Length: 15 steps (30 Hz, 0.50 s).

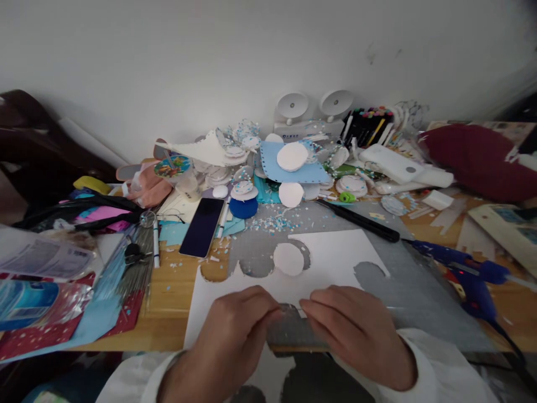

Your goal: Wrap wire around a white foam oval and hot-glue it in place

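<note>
Dim, diffuse light, its direction hard to judge, leaves the wall (201, 61) grey and darker toward the upper right corner, while the white paper (338, 252) reads brightest and the area below the tabletop (168, 299) looks dark. Faint glints sit on the plastic bottle (31, 302). Wide-angle distortion stretches things near the side edges, and fine detail is soft.

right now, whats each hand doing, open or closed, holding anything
Left hand: closed, apparently pinching the paper, fingertips partly hidden.
Right hand: closed, pinching the paper near the left.
</note>
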Each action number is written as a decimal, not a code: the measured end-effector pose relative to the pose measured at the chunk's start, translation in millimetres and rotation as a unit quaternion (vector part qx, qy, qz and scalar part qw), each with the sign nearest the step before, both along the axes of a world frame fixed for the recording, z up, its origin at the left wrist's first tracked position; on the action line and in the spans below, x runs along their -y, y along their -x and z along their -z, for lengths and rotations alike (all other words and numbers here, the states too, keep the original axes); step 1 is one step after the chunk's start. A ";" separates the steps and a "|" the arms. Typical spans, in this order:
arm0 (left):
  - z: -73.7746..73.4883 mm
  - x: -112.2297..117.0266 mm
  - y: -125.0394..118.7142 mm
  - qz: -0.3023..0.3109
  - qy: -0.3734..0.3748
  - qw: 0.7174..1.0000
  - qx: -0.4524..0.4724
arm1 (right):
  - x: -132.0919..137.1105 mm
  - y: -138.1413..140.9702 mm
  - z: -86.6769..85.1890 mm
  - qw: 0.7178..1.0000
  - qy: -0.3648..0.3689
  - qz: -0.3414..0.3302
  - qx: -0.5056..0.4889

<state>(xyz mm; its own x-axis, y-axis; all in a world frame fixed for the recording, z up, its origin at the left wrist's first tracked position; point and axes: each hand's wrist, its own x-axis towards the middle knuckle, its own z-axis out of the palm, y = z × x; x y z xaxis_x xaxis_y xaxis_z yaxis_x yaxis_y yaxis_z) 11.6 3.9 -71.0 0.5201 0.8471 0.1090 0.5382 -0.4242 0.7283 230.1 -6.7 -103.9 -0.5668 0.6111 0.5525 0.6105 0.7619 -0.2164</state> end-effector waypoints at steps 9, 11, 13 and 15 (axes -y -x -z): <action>-16.9 3.3 4.5 0.031 0.201 0.975 0.094 | -0.2 1.3 -7.5 0.994 0.081 0.014 -0.067; -13.0 4.2 4.9 0.043 0.040 0.997 0.049 | -1.1 1.5 -8.2 0.991 0.117 0.016 -0.065; -7.0 3.8 5.6 0.069 -0.090 0.994 0.000 | -1.1 1.3 -7.1 0.989 0.133 0.016 -0.056; -1.6 2.2 6.6 0.088 -0.192 0.977 -0.043 | -0.5 1.2 -5.6 0.990 0.134 0.017 -0.050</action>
